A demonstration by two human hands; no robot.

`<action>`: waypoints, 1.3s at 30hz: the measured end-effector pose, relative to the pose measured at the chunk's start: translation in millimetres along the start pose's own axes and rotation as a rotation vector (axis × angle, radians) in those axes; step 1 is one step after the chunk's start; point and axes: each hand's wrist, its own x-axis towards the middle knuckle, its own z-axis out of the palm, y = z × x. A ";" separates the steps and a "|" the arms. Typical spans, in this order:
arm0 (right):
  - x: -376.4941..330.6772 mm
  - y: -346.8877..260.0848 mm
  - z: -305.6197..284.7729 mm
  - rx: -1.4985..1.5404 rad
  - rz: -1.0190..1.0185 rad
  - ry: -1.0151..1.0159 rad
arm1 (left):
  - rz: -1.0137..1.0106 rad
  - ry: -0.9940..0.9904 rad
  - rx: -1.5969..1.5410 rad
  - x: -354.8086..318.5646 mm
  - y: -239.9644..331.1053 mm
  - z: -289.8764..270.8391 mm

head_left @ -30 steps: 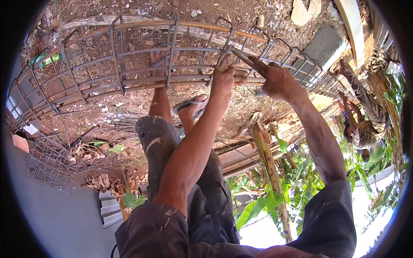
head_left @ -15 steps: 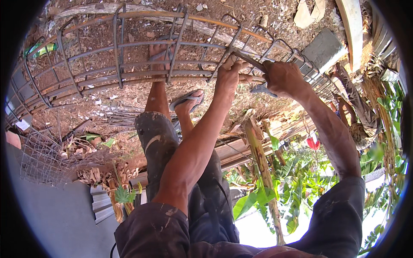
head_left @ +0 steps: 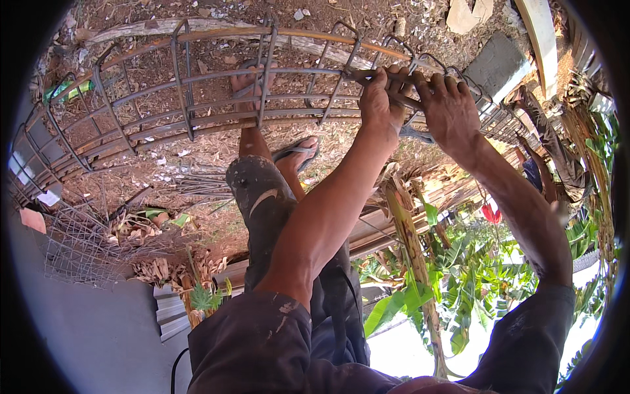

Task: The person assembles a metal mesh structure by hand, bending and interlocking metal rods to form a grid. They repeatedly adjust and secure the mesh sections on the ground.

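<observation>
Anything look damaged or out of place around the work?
Slightly: on the long grey steel-bar cage, the orange-brown bar along its upper edge looks rusty beside its greyer neighbours. At left, a heap of grey wire mesh looks tangled and uneven.

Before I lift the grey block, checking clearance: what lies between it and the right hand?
In the head view, steel cage bars show between right hand and grey block.

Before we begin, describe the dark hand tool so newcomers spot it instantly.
Find the long steel cage across the upper picture. Right of its middle, at the left grip, is the dark hand tool. Unlike the cage's bars, it has two spread handles.
</observation>
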 end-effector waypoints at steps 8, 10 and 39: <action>4.9 16.9 27.6 0.480 0.062 -0.238 | -0.098 -0.113 0.264 -22.6 17.1 -30.8; -6.3 -9.4 31.0 0.940 -0.003 -0.539 | -0.121 -0.066 0.272 -24.0 18.5 -43.9; -38.7 -83.3 76.8 2.753 0.334 -1.209 | -0.096 0.047 0.648 -31.5 37.6 -42.7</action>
